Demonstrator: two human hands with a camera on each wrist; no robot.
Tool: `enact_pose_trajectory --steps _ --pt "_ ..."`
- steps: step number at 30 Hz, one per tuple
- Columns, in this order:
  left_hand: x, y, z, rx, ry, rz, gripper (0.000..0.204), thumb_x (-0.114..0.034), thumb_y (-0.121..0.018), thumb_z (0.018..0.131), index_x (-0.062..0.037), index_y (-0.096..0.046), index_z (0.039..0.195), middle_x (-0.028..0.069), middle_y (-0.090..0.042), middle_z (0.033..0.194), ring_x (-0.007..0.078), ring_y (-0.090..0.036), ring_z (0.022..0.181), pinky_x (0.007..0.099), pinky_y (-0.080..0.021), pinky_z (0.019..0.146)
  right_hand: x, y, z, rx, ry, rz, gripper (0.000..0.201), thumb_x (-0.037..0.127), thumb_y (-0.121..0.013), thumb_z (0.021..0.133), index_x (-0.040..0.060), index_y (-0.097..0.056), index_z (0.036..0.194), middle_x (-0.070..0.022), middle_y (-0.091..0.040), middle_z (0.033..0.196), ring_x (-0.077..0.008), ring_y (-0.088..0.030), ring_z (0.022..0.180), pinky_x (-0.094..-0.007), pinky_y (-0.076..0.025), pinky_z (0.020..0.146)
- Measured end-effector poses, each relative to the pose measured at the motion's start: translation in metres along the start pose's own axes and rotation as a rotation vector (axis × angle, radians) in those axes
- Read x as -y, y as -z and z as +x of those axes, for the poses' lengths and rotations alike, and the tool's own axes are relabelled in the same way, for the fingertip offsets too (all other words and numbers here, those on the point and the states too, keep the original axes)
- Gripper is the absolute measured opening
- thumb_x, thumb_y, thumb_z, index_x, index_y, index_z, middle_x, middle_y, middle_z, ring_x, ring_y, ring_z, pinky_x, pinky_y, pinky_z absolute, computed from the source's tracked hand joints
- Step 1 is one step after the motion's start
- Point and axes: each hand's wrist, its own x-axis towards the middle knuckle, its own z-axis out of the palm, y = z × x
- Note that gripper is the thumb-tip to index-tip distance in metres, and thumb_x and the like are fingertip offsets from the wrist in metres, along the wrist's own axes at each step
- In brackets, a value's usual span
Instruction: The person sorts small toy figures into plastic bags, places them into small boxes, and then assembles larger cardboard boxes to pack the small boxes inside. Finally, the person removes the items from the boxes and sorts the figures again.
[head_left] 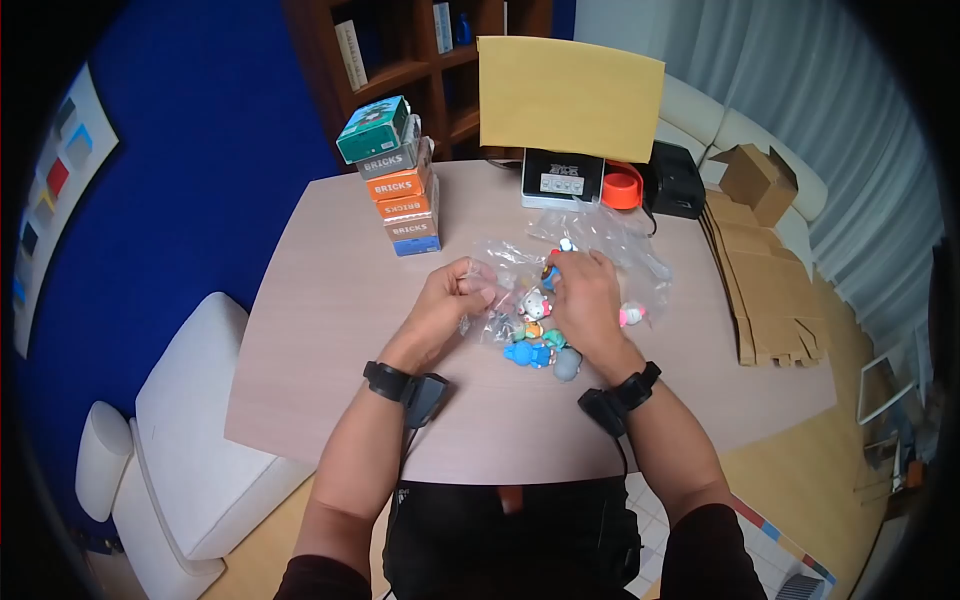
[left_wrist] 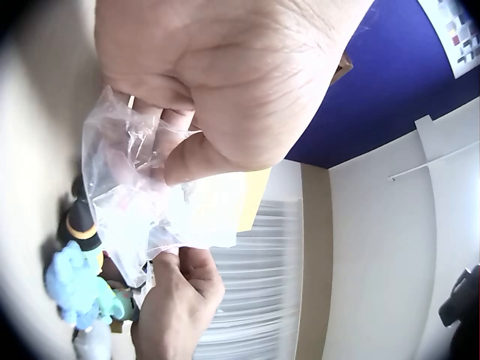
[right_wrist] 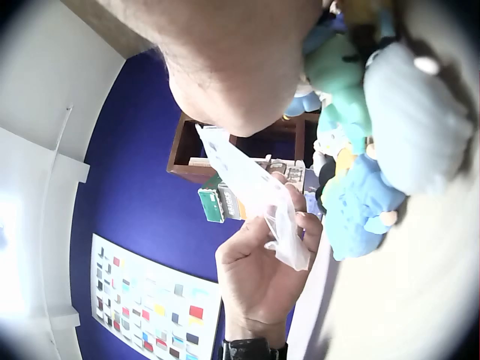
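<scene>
In the head view my left hand (head_left: 445, 305) grips a clear plastic bag (head_left: 505, 268) between thumb and fingers. The bag (left_wrist: 124, 180) stretches from it toward my right hand (left_wrist: 176, 307) in the left wrist view, whose thumb and finger pinch its edge. Below my right hand (head_left: 590, 295) lie several toy figures, among them a white kitten figure (head_left: 535, 304), a light blue figure (head_left: 522, 353) and a grey figure (head_left: 567, 364). A blue figure (head_left: 549, 278) sits right at the right fingertips. A pink-and-white figure (head_left: 631, 314) lies to the right of that hand.
Another clear bag (head_left: 635, 255) lies behind the right hand. A stack of brick boxes (head_left: 397, 187) stands at the back left of the table (head_left: 330, 300). At the back are a yellow panel (head_left: 570, 95), a black-and-white device (head_left: 562, 180) and a red object (head_left: 621, 188). Flattened cardboard (head_left: 765, 290) borders the right side.
</scene>
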Motion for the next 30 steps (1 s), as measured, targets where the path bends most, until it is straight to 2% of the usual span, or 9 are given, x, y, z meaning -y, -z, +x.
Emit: enact_pose_trajectory --steps 4,6,7,9,14,19,22,25,30 --pt "-0.003 0.001 -0.002 0.020 -0.010 0.035 0.030 0.000 -0.064 0.099 -0.0012 -0.063 0.128 0.0097 -0.076 0.106 0.0182 -0.073 0.100 0.0324 -0.056 0.095 0.003 0.018 0.008 -0.111 -0.056 0.114 0.025 -0.001 -0.062 0.093 0.0051 -0.072 0.115 -0.0115 -0.075 0.098 -0.0292 -0.073 0.096 -0.0479 -0.054 0.098" --pt "-0.002 0.004 -0.002 0.049 0.014 -0.014 0.029 -0.002 -0.065 0.099 -0.0014 -0.063 0.128 0.0098 -0.076 0.107 0.0184 -0.073 0.100 0.0325 -0.056 0.095 0.007 0.028 0.012 0.044 -0.533 0.645 0.024 0.000 -0.058 0.100 0.0027 -0.071 0.120 -0.0117 -0.077 0.104 -0.0202 -0.075 0.089 -0.0384 -0.060 0.078" --pt "-0.004 0.004 -0.003 0.078 0.040 -0.058 0.028 -0.003 -0.065 0.100 -0.0015 -0.063 0.128 0.0100 -0.076 0.108 0.0185 -0.073 0.101 0.0327 -0.056 0.095 0.007 0.029 0.011 0.047 -0.534 0.644 0.024 0.000 -0.058 0.100 0.0027 -0.071 0.120 -0.0117 -0.077 0.104 -0.0202 -0.075 0.089 -0.0384 -0.060 0.078" --pt "-0.009 -0.001 -0.005 0.085 0.071 -0.060 0.025 -0.007 -0.064 0.102 -0.0017 -0.064 0.127 0.0093 -0.076 0.108 0.0177 -0.072 0.101 0.0322 -0.055 0.095 0.008 0.030 0.008 0.026 -0.615 0.942 0.025 0.002 -0.054 0.105 0.0000 -0.071 0.123 -0.0104 -0.077 0.106 -0.0121 -0.073 0.086 -0.0302 -0.060 0.068" --pt "-0.016 -0.014 -0.008 0.054 0.150 0.015 0.020 -0.017 -0.066 0.107 -0.0020 -0.068 0.121 0.0077 -0.076 0.105 0.0150 -0.072 0.097 0.0305 -0.056 0.092 0.003 0.033 -0.002 0.056 -0.671 1.032 0.025 0.001 -0.054 0.105 -0.0031 -0.070 0.124 -0.0085 -0.075 0.105 -0.0109 -0.071 0.087 -0.0267 -0.060 0.071" --pt "-0.007 -0.012 -0.005 0.064 0.017 0.029 0.013 -0.008 -0.073 0.101 -0.0014 -0.070 0.113 0.0053 -0.077 0.094 0.0112 -0.071 0.085 0.0261 -0.057 0.082 0.017 0.052 0.002 0.048 -0.715 1.175 0.028 0.000 -0.055 0.104 -0.0033 -0.069 0.128 -0.0082 -0.075 0.108 -0.0107 -0.069 0.086 -0.0276 -0.060 0.072" --pt "-0.006 -0.012 -0.003 0.064 0.015 0.049 0.018 -0.003 -0.076 0.098 -0.0014 -0.070 0.114 0.0036 -0.076 0.094 0.0082 -0.069 0.085 0.0243 -0.056 0.080 0.017 0.055 0.004 0.084 -0.761 1.289 0.031 -0.002 -0.056 0.102 -0.0030 -0.069 0.130 -0.0084 -0.074 0.112 -0.0111 -0.069 0.088 -0.0273 -0.060 0.072" --pt "-0.009 -0.017 -0.004 0.040 0.021 0.158 0.024 -0.001 -0.080 0.094 -0.0016 -0.070 0.116 0.0021 -0.076 0.094 0.0058 -0.068 0.084 0.0237 -0.055 0.080 0.018 0.055 0.004 0.118 -0.720 1.312 0.033 -0.005 -0.058 0.099 -0.0040 -0.068 0.131 -0.0095 -0.073 0.114 -0.0113 -0.070 0.090 -0.0272 -0.060 0.072" --pt "-0.015 -0.026 -0.008 0.039 0.029 0.182 0.031 0.000 -0.084 0.090 -0.0020 -0.069 0.117 0.0008 -0.076 0.096 0.0045 -0.068 0.086 0.0227 -0.054 0.080 0.029 0.055 0.002 -0.012 -0.567 1.235 0.038 -0.012 -0.061 0.094 -0.0050 -0.067 0.130 -0.0088 -0.070 0.112 -0.0120 -0.071 0.093 -0.0251 -0.060 0.074"
